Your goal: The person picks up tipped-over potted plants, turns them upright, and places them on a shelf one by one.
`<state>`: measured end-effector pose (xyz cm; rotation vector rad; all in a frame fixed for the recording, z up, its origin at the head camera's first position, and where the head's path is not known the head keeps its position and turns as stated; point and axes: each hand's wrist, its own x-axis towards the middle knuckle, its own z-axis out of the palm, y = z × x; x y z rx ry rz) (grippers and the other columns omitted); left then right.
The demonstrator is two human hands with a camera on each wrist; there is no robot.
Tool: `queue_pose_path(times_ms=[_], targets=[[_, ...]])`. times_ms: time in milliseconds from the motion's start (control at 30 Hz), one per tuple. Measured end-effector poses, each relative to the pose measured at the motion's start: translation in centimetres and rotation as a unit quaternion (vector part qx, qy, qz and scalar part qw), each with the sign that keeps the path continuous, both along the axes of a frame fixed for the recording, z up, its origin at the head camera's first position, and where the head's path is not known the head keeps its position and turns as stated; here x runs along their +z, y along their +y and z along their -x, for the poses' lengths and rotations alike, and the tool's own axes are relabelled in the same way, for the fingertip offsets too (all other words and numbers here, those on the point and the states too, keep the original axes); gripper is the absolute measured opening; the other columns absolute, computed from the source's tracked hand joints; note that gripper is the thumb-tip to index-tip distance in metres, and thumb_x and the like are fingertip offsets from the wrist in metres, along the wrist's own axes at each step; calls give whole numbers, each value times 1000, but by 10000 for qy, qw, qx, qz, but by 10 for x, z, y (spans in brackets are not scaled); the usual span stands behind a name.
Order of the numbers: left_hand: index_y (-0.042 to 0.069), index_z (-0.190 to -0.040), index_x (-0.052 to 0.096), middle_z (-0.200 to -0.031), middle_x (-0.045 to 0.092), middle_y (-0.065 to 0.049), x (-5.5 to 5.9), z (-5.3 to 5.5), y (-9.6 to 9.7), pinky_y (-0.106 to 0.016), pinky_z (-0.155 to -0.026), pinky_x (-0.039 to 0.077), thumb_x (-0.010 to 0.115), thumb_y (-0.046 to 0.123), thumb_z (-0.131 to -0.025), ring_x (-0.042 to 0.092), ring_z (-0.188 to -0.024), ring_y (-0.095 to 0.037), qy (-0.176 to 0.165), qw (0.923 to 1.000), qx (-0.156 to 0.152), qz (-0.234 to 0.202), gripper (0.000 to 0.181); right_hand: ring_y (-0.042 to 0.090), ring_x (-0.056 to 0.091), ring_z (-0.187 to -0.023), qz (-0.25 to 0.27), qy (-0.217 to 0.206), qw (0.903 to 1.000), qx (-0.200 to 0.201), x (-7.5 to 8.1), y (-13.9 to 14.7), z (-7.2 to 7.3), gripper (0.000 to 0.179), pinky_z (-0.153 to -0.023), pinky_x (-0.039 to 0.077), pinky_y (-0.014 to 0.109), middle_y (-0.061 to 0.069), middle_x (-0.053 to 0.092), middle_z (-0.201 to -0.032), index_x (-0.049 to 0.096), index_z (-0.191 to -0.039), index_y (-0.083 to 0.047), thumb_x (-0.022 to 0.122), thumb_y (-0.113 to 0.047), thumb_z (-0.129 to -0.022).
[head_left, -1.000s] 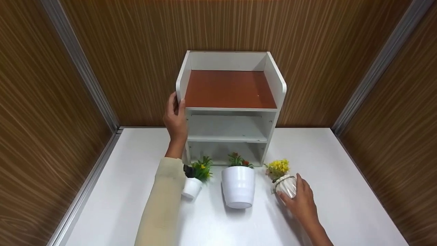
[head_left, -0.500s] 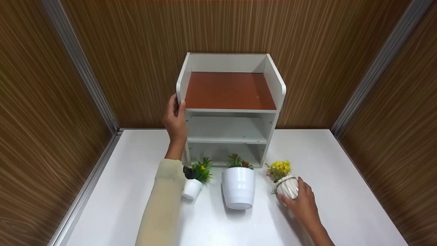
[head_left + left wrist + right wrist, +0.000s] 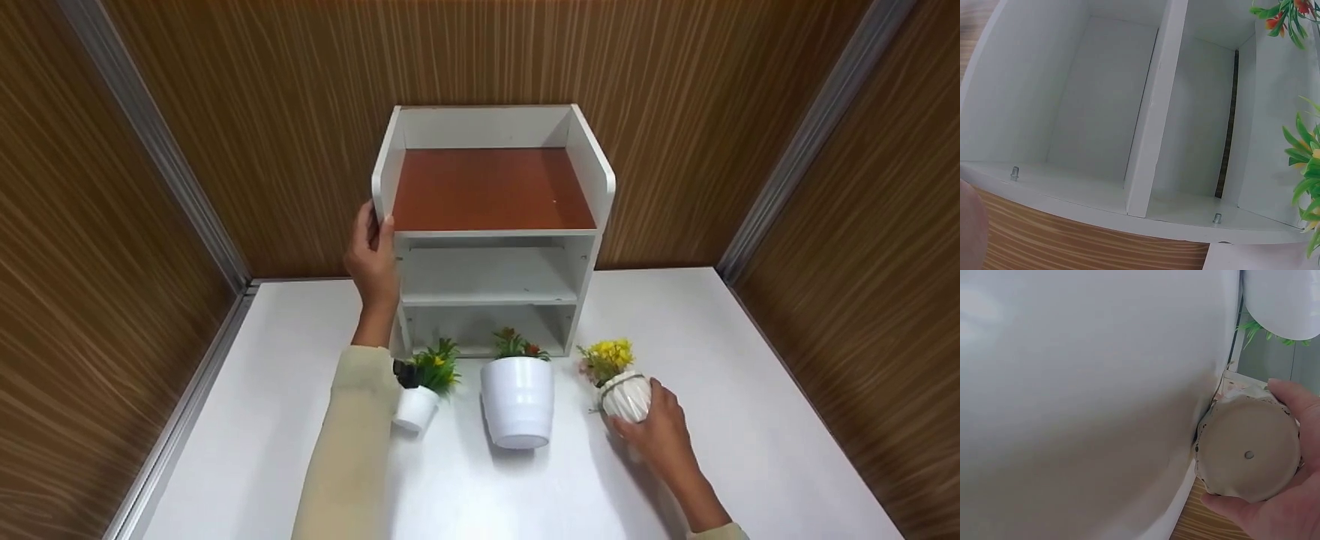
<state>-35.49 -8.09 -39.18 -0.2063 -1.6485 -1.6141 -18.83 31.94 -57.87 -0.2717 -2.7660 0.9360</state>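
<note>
before shelf (image 3: 491,187) | large white pot (image 3: 517,401) | sleeve (image 3: 351,435) overlaps small pot (image 3: 418,409), perhaps tipped

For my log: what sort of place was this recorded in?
Probably a work booth rather than a lived-in room: wood-grain panels on three sides, metal strips along the corners, and a white table bearing a shelf and potted plants.

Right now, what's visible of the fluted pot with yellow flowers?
The fluted pot is off-white, glossy, ceramic-looking, with a thin cord round its rim and yellow flowers with greenery. Its tan base, with a small hole-like spot, shows in the right wrist view. It is tilted, flowers toward the shelf unit, right of the larger white pot. The right hand grips it. Table contact is unclear.
</note>
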Motion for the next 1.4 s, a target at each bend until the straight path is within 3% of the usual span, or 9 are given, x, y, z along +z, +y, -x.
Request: queue_pose_path(times_ms=[200, 567, 800, 967, 1267, 1400], targets=[[1, -141, 55, -137, 63, -16, 0, 0, 1, -38, -106, 51, 61, 9, -101, 62, -126, -24, 134, 9999, -33, 50, 41, 54, 44, -127, 254, -152, 9994, -156, -3, 1, -4, 95, -102, 42, 64, 38, 39, -141, 27, -147, 14, 83, -20, -78], [4, -142, 55, -138, 63, -13, -2, 1, -3, -37, -107, 50, 61, 12, -101, 61, -127, -22, -142, 9997, -155, -94, 42, 55, 48, -117, 386, 908, 9951, 22, -16, -4, -8, 86, -98, 43, 64, 42, 45, -131, 34, -138, 18, 85, -10, -74], [4, -141, 56, -138, 63, -12, 0, 1, -4, -36, -107, 50, 61, 13, -101, 61, -126, -21, -130, 9998, -132, -111, 41, 50, 44, -120, 910, 1012, 9905, 198, -26, -11, -6, 89, -98, 42, 63, 39, 38, -138, 29, -145, 12, 84, -9, -78], [3, -140, 56, -137, 63, -13, 1, 1, 0, -36, -106, 51, 61, 12, -101, 62, -126, -23, -62, 9999, -87, -87, 40, 47, 45, -118, 1004, 1164, 9876, 311, -32, -16, -3, 90, -96, 42, 59, 37, 39, -140, 28, -147, 11, 83, -12, -80], [3, -141, 56, -136, 63, -14, 0, 2, 7, -36, -105, 51, 61, 13, -102, 61, -125, -21, -60, 9997, -192, -107, 41, 42, 40, -120, 1366, 739, 9878, 127, -29, -1, -11, 88, -99, 35, 53, 36, 31, -143, 20, -150, 11, 75, -17, -87], [3, -141, 56, -137, 63, -14, 1, 3, 7, -36, -106, 50, 61, 12, -101, 61, -126, -22, -86, 9995, -195, -227, 41, 41, 43, -120, 1346, 644, 9887, 165, -25, 2, -14, 88, -99, 38, 54, 34, 36, -142, 23, -150, 10, 78, -17, -86]])
